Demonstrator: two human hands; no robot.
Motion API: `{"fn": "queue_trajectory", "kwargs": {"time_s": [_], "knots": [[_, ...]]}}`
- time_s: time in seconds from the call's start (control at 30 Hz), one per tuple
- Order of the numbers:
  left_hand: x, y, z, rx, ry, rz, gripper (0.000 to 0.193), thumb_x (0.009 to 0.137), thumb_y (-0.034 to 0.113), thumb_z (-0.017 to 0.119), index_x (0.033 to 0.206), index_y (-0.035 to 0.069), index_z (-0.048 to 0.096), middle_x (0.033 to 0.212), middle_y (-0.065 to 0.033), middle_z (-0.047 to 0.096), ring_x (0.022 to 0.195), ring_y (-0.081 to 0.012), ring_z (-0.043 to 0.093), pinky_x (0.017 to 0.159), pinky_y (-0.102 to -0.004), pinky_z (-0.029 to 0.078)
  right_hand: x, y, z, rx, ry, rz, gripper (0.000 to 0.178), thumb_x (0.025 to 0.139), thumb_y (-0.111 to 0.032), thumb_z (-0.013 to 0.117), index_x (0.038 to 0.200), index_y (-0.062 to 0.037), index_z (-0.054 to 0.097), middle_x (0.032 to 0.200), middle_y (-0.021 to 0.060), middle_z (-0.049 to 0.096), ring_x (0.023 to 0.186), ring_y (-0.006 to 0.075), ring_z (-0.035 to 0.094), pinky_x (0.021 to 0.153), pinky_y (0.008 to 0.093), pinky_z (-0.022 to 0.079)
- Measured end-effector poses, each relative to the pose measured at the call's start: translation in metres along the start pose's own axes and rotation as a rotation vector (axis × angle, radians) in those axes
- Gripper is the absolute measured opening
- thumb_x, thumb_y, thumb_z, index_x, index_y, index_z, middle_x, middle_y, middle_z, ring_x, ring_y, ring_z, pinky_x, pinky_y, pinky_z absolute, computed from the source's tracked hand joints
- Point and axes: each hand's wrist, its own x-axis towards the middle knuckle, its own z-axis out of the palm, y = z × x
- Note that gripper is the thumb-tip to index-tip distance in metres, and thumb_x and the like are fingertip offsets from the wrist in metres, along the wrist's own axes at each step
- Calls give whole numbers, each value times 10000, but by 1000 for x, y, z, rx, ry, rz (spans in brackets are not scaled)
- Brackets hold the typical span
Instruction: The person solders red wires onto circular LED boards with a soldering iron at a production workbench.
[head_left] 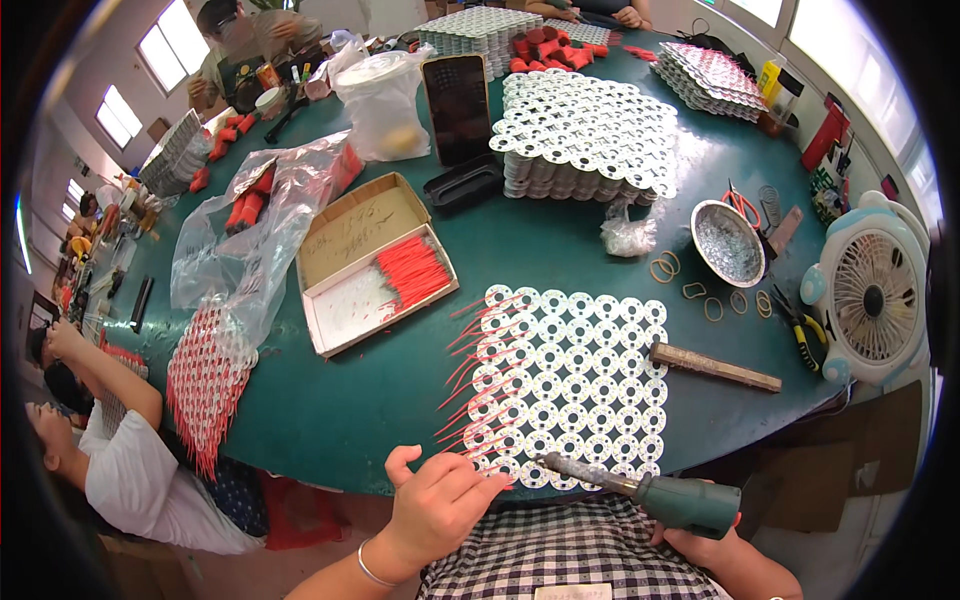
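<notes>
A panel of round white circuit boards lies flat on the table in front of me. Thin red wires stick out to the left from its left-hand columns. At the panel's lower left corner, my left hand pinches a red wire, its tip mostly hidden by the fingers. My right hand is wrapped round the dark green handle of a soldering iron. The iron's tip points left and is over the panel's bottom row, a little right of my left fingertips.
An open cardboard box of red wires sits left of the panel. A wooden stick touches its right edge. Further right are a metal bowl, rubber bands, pliers and a fan. Stacked panels stand behind. Other people sit around the table.
</notes>
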Motion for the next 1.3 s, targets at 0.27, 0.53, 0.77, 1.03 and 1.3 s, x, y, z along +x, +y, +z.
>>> {"fn": "queue_trajectory", "kwargs": {"time_s": [0.27,0.53,0.77,1.03,1.3], "knots": [[-7,3,3,-19,-16,-33,196,614,109,714,786,182,654,677,71,520,729,-106,534,862,-425,216,2,-1,4,40,-67,140,285,718,-57,604,987,22,550,769,83,599,619,143,610,573,258,516],[-4,2,5,-29,-34,-27,176,622,113,713,778,165,651,679,68,524,738,-110,535,862,-430,214,-1,-1,5,27,-41,126,409,729,-17,601,1112,26,462,834,93,606,650,140,614,592,283,521],[-6,3,5,-38,-39,-39,167,624,114,712,773,163,653,677,70,525,743,-108,535,858,-429,213,-1,-7,10,-21,-36,111,444,745,-22,616,1144,32,428,878,97,623,678,144,620,598,284,512],[-5,3,5,-32,-43,-28,158,628,119,709,769,164,651,670,69,517,739,-108,531,858,-429,212,2,-5,12,-331,5,-97,452,678,-47,693,1086,22,512,901,84,644,763,143,629,729,295,489],[-5,3,3,-11,-66,-52,157,627,119,705,769,169,662,672,69,517,755,-113,524,861,-428,213,12,-17,7,113,-19,122,437,727,-77,626,1125,36,483,938,122,633,712,169,623,627,285,505]]}}
